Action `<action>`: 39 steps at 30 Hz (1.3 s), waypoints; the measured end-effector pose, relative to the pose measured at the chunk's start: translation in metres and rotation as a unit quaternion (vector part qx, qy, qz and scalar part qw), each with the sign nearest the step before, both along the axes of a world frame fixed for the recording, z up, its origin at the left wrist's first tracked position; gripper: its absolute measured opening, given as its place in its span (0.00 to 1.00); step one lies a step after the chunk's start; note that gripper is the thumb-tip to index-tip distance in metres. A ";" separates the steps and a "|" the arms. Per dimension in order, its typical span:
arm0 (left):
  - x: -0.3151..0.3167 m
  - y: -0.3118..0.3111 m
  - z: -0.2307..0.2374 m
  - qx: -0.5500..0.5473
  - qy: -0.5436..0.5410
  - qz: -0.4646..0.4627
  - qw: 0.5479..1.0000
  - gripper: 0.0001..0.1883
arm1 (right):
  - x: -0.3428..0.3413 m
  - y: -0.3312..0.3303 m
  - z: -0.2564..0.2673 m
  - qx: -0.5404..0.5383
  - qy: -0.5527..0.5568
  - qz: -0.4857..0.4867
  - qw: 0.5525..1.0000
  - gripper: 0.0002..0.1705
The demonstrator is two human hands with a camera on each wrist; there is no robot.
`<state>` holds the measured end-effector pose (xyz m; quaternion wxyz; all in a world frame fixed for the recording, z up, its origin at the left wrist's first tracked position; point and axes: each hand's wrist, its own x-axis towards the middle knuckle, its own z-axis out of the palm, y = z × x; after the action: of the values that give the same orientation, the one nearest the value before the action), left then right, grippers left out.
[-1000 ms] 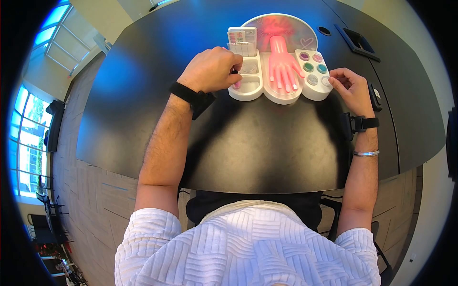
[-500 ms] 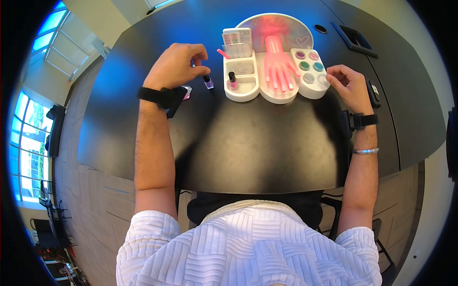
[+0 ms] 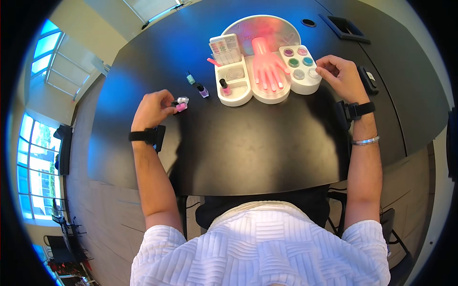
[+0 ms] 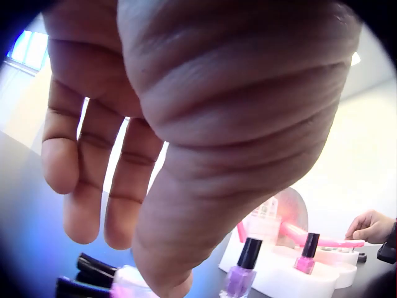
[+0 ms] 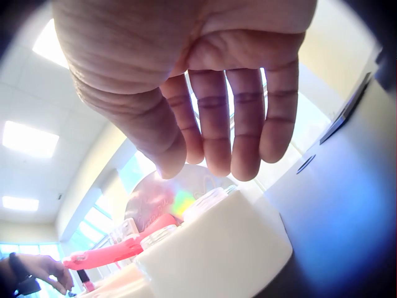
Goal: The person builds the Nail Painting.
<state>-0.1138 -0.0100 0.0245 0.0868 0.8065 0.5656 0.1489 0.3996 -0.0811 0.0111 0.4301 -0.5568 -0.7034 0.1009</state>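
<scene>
At the table's left, my left hand (image 3: 152, 113) is at a pink bottle (image 3: 181, 107) and a clear one (image 3: 182, 99) lying together; its thumb overlaps a bottle in the left wrist view, contact unclear. A purple bottle (image 3: 202, 91) and a teal one (image 3: 190, 78) are nearby. The white nail stand (image 3: 234, 101) holds a pink model hand (image 3: 269, 67), and a pink bottle (image 3: 225, 86) stands upright in its left tray. Beside the round pots at the stand's right, my right hand (image 3: 339, 77) hovers with loosely bent fingers (image 5: 245, 149), holding nothing.
A rounded panel (image 3: 241, 33) rises behind the model hand, with a card holder (image 3: 225, 47) at its left. A pink stick (image 3: 213, 62) leans by the tray. A black device (image 3: 367, 80) lies right of my right hand, and a dark frame (image 3: 344, 28) lies farther back.
My left hand has moved from the stand's left tray out to the bottles at the left, uncovering the upright pink bottle. My right hand has stayed beside the pots. The head view has shifted.
</scene>
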 end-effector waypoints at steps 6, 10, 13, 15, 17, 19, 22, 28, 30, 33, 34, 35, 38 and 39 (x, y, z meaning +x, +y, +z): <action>-0.002 -0.004 -0.002 0.000 -0.032 -0.015 0.999 0.16 | -0.002 0.000 0.000 -0.009 0.000 0.003 1.000 0.11; 0.013 -0.002 0.002 0.037 -0.067 -0.034 0.996 0.15 | 0.001 0.003 -0.002 -0.017 0.006 0.004 1.000 0.11; 0.013 -0.001 -0.001 0.057 -0.028 -0.034 0.997 0.13 | 0.000 0.002 0.000 -0.010 0.006 0.004 1.000 0.10; 0.004 -0.002 -0.006 0.034 0.016 0.016 0.999 0.13 | -0.002 -0.001 0.002 -0.001 0.004 0.002 1.000 0.10; -0.002 -0.002 -0.011 0.015 0.014 0.017 1.000 0.13 | -0.001 -0.002 0.002 0.003 0.006 -0.004 1.000 0.10; -0.005 0.001 -0.017 -0.004 0.013 0.020 1.000 0.13 | 0.000 -0.001 0.002 0.000 -0.007 0.000 1.000 0.11; -0.008 0.004 -0.023 -0.003 0.017 0.012 1.000 0.12 | 0.001 0.001 0.000 -0.001 -0.008 -0.001 1.000 0.11; 0.004 -0.007 -0.005 -0.044 0.009 -0.016 0.999 0.11 | -0.001 -0.002 0.002 -0.010 0.012 -0.001 1.000 0.12; 0.018 -0.016 0.010 -0.047 -0.008 -0.041 0.998 0.09 | 0.000 0.000 0.001 -0.012 0.008 -0.004 1.000 0.12; 0.038 -0.028 0.036 0.004 -0.022 -0.117 0.993 0.08 | 0.001 0.003 -0.002 -0.009 0.003 -0.003 1.000 0.12; 0.044 -0.029 0.042 0.005 -0.023 -0.115 0.993 0.08 | 0.001 0.003 -0.002 -0.002 0.003 -0.002 1.000 0.12; 0.051 -0.028 0.048 0.030 -0.030 -0.151 0.988 0.08 | 0.001 0.003 -0.002 -0.002 0.002 0.001 1.000 0.12; 0.070 -0.025 0.060 0.053 -0.058 -0.203 0.976 0.09 | -0.001 0.001 0.000 -0.009 0.006 0.003 1.000 0.12; 0.078 -0.025 0.064 0.062 -0.067 -0.225 0.970 0.10 | -0.002 0.001 0.001 -0.010 0.009 0.002 1.000 0.12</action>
<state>-0.0354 -0.0354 0.0883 0.1059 0.9048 0.3526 0.2141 0.3979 -0.0803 0.0119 0.4308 -0.5588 -0.6994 0.1139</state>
